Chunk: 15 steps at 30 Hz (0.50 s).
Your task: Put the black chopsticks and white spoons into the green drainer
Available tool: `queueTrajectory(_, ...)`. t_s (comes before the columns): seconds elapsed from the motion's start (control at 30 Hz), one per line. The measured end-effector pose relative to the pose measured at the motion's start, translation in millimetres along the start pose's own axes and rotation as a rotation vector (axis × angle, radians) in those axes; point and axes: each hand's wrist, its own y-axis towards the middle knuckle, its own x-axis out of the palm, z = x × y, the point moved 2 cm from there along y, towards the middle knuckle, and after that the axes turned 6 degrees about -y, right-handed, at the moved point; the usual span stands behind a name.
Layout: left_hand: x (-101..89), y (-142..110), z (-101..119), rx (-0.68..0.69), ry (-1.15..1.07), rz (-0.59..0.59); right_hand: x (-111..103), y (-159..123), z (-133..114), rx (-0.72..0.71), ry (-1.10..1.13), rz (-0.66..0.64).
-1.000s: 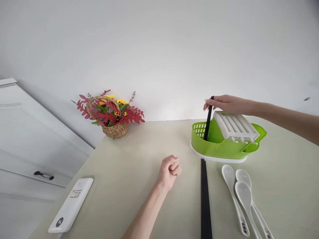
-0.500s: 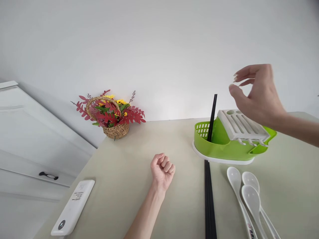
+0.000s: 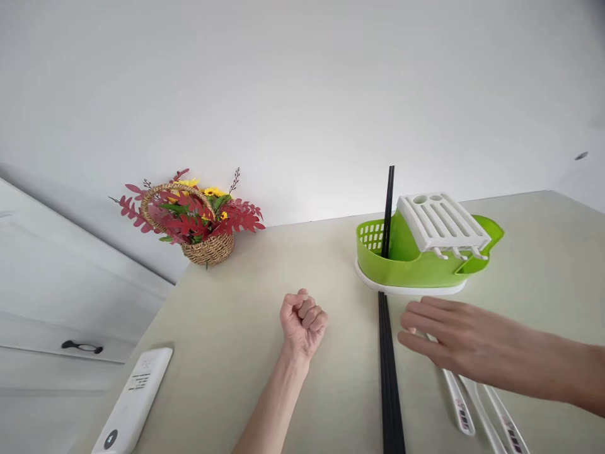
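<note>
My left hand [image 3: 303, 321] is closed in a fist, palm side up, above the middle of the table, with nothing in it. My right hand [image 3: 444, 331] hovers over three white spoons [image 3: 458, 400], hiding their bowls. Its fingers are partly bent, with the thumb apart, and hold nothing. Just left of its fingertips, several black chopsticks [image 3: 389, 378] lie on the table, pointing away from me. Behind them sits a green cutlery holder [image 3: 397, 271] with a white slotted top. A pair of black chopsticks [image 3: 388, 208] stands upright in its left compartment.
A wicker basket [image 3: 208, 249] of red leaves and yellow flowers stands at the back left, near the wall. A white device [image 3: 135, 397] with a round button lies at the table's left edge. Beyond that edge is a white cabinet [image 3: 42, 328] with a dark handle.
My right hand has come down from above the holder to over the spoons. My left hand remains a fist. The view has shifted slightly, while the chopsticks in the holder still stand there.
</note>
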Motion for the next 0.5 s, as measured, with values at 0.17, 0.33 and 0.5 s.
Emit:
queueTrajectory(0.17, 4.4, -2.5, -0.1, -0.055, -0.106, -0.084, 21.0, -1.7, -7.6, -0.136, -0.050, -0.088)
queueTrajectory(0.33, 4.3, -1.7, 0.6, -0.062, -0.133, -0.104, 29.3, 3.0, -8.5, -0.164, -0.007, -0.069)
queueTrajectory(0.5, 5.9, -2.1, -0.5, -0.052, -0.129, -0.092, 37.4, 2.3, -8.6, -0.183, 0.002, -0.086)
